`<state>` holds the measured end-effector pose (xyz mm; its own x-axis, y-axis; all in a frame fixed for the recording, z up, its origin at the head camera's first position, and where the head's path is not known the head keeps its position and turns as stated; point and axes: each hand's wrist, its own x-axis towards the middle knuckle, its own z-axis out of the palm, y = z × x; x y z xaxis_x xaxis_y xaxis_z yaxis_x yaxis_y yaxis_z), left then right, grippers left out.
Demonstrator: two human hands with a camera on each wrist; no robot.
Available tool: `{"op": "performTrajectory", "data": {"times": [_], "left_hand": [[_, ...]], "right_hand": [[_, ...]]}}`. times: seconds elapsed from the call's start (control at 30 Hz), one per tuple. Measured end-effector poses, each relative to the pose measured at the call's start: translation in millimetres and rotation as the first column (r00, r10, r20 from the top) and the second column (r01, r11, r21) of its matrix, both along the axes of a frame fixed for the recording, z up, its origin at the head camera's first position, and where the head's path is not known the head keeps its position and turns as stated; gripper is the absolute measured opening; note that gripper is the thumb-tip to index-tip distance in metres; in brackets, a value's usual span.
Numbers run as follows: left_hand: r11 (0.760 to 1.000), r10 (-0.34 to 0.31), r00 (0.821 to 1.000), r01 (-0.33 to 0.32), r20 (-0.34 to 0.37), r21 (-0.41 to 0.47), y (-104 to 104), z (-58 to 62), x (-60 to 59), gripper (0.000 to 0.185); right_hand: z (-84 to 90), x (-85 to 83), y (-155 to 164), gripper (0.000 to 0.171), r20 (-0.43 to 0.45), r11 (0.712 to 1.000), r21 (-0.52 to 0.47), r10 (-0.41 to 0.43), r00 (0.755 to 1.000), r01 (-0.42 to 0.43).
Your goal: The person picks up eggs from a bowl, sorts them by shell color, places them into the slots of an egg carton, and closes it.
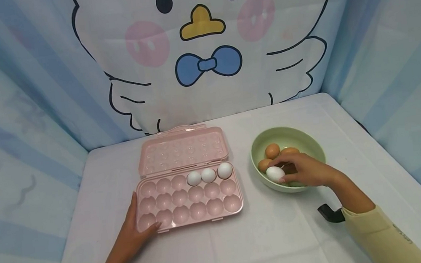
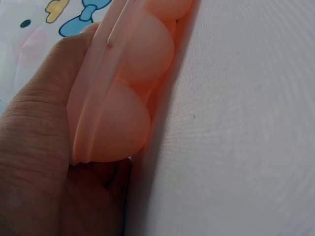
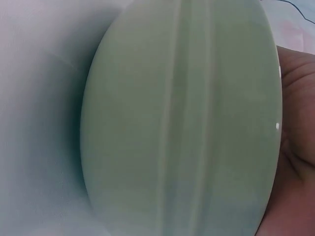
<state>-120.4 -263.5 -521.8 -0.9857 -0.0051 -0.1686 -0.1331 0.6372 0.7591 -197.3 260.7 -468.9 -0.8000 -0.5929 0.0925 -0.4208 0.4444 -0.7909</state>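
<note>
An open pink egg tray (image 1: 187, 201) lies on the white table, its lid (image 1: 181, 149) folded back. Three white eggs (image 1: 208, 174) fill the right end of its back row. My left hand (image 1: 139, 223) grips the tray's front left corner, thumb over the rim. The left wrist view shows the tray's cups (image 2: 123, 118) from below against my left hand (image 2: 34, 147). My right hand (image 1: 283, 169) reaches into a green bowl (image 1: 290, 130), fingers curled on a white egg (image 1: 274, 174). Brown eggs (image 1: 272, 150) lie behind it. The right wrist view shows the bowl's outer wall (image 3: 182, 123) and my palm (image 3: 298, 147).
The table (image 1: 274, 235) is covered in white cloth and boxed in on three sides by a blue curtain with a cartoon duck (image 1: 202, 43). Black wrist mounts (image 1: 330, 214) show near both forearms. Bowl and tray sit about a hand's width apart.
</note>
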Motion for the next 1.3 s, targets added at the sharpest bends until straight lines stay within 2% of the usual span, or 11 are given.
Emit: {"op": "performTrajectory", "data": {"times": [0.07, 0.17, 0.37, 0.57, 0.67, 0.87, 1.07, 1.3], "left_hand": [[1.000, -0.001, 1.000, 0.001, -0.003, -0.003, 0, 0.4, 0.2, 0.129], [1.000, 0.002, 1.000, -0.002, -0.004, -0.004, -1, 0.3, 0.6, 0.129], [0.999, -0.004, 1.000, 0.005, -0.018, 0.033, 0, -3.5, 0.1, 0.128], [0.999, -0.004, 0.999, 0.006, -0.044, 0.047, 1, -6.3, -0.3, 0.128], [0.999, 0.000, 0.999, 0.001, -0.040, 0.035, 1, -5.7, -0.1, 0.129], [0.999, -0.002, 0.999, 0.003, -0.038, 0.033, -1, -3.6, 0.9, 0.129], [1.000, 0.001, 0.999, 0.000, -0.037, 0.027, -3, -3.8, 1.7, 0.129], [0.999, -0.020, 0.998, 0.022, -0.055, 0.039, -4, -4.1, 0.2, 0.129]], "right_hand": [[-0.5, -1.6, -3, 0.043, -0.017, 0.998, -0.050, -0.027, 0.999, 0.026], [1.4, -5.4, -11, 0.044, 0.003, 0.987, -0.137, -0.084, 0.996, 0.084], [13.0, -10.7, -35, 0.044, 0.061, 0.949, -0.212, -0.224, 0.973, 0.232], [23.8, -12.9, -62, 0.056, 0.156, 0.909, -0.306, -0.246, 0.957, 0.284], [25.6, -13.8, -79, 0.056, 0.154, 0.895, -0.348, -0.238, 0.959, 0.278], [25.1, -16.4, -121, 0.048, 0.079, 0.881, -0.411, -0.225, 0.971, 0.237], [17.9, -21.9, -159, 0.047, 0.079, 0.887, -0.428, -0.155, 0.985, 0.174], [6.1, -28.8, -189, 0.044, 0.078, 0.895, -0.426, -0.109, 0.991, 0.132]]}}
